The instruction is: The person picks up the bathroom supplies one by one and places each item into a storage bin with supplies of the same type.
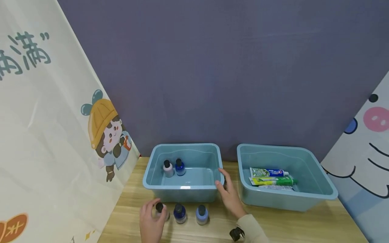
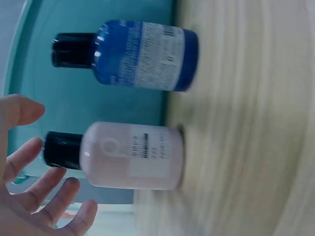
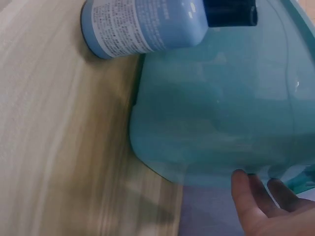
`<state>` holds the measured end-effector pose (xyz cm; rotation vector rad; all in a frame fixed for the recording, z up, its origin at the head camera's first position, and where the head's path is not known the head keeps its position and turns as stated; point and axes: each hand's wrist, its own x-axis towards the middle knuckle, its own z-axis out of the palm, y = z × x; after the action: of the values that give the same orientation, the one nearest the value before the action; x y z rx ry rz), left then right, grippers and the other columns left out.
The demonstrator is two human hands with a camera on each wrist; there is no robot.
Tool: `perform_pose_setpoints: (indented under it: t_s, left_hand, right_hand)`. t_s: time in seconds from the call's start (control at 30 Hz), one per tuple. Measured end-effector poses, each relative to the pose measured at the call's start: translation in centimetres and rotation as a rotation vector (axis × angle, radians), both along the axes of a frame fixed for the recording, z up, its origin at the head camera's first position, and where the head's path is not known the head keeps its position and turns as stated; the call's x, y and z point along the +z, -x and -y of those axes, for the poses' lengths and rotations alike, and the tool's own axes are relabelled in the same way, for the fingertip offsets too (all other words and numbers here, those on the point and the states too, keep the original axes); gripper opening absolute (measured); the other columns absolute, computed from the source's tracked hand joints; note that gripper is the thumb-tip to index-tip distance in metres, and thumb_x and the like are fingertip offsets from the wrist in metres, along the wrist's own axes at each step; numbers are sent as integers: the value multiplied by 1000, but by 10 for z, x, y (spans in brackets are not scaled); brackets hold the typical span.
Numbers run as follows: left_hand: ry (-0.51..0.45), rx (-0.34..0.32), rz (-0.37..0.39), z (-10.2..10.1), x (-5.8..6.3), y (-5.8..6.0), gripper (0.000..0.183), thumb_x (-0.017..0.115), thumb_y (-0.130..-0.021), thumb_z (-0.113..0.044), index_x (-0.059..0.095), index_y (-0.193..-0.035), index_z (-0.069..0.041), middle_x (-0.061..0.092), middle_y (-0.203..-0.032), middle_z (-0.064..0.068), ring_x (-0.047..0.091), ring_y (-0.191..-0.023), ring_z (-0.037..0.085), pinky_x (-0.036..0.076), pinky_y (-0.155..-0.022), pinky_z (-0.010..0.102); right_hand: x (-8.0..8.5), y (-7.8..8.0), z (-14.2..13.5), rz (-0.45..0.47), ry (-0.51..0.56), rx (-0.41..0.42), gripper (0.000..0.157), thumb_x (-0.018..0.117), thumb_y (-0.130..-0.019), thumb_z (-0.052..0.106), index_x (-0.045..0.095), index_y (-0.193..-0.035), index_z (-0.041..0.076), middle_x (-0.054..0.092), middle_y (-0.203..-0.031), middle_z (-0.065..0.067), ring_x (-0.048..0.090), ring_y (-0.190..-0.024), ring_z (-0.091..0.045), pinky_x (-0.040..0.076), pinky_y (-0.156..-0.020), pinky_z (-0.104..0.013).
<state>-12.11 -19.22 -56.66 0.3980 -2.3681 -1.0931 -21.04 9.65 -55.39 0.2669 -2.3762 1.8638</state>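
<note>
My left hand [image 1: 151,221] is around the black cap of a pale pink bottle [image 2: 133,156]; in the left wrist view its thumb and fingers are spread, with a gap between thumb and cap. Right of that bottle stand a dark blue bottle [image 1: 180,214] and a light blue bottle [image 1: 202,215], both upright and black-capped. At the right end of the left teal bin [image 1: 188,195], my right hand [image 1: 230,195] rests its extended fingers and thumb against the rim and corner. Inside this bin stand a pale pink bottle [image 1: 168,170] and a blue bottle [image 1: 180,168].
To the right is a second teal bin [image 1: 273,199] holding toothpaste boxes or tubes, among them a blue and green one [image 1: 268,172] and a green and yellow one [image 1: 271,181]. Behind the wooden table [image 1: 127,209] rises a grey-purple wall [image 1: 194,84]. Printed white panels flank it.
</note>
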Motion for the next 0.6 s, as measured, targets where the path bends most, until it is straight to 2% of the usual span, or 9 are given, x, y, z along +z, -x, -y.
perform_pose_setpoints:
  t_s: [0.13,0.27,0.43,0.6]
  left_hand:
    - [-21,-5,65,3,-10,3,42,83,-83,-12,68,-123,-8,65,-123,12,60,-111,30,49,-94,53]
    - [-44,-7,82,5,-22,6,48,83,-82,-11,66,-127,-8,65,-123,10,63,-108,27,52,-89,41]
    - [-123,-28,111,9,-32,8,50,82,-83,-10,63,-130,-7,64,-123,10,62,-109,26,54,-83,25]
    - [-193,-31,127,13,-40,8,43,82,-87,-19,66,-125,-7,65,-121,12,63,-108,27,54,-79,21]
  right_hand:
    - [-4,0,2,-4,-10,-17,53,52,-108,32,35,-158,24,32,-166,-15,35,-149,-39,37,-112,-64]
    - [-7,-1,3,-14,-8,-30,52,52,-108,32,35,-157,27,33,-166,-13,33,-151,-37,33,-115,-65]
    - [-8,0,4,-6,5,-31,50,51,-109,26,35,-156,32,31,-166,-13,32,-151,-36,31,-116,-65]
    - [-10,0,4,8,6,-23,50,50,-109,33,33,-156,35,30,-167,-14,31,-151,-37,30,-117,-66]
